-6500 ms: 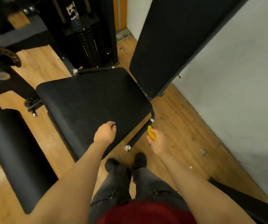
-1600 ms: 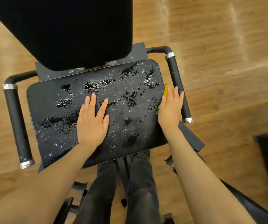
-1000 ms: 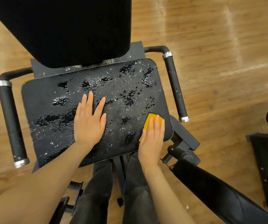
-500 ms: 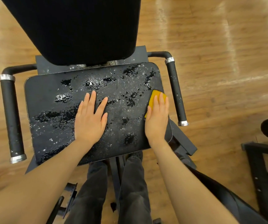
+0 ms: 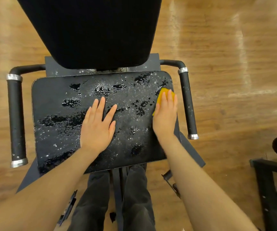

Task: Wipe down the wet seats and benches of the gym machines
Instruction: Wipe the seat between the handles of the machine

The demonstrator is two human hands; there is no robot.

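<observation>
Pressing flat, the right hand (image 5: 165,116) is pinning the cloth (image 5: 165,95) at the wet seat (image 5: 54,130)'s right edge; the left hand (image 5: 97,127) is lying spread mid-seat. Water may be running off that edge, and the left palm risks slipping.

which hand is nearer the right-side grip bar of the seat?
Right. The right hand presses the yellow sponge at the seat's right edge, beside the right grip bar. The left hand lies flat mid-seat, farther off.
</observation>
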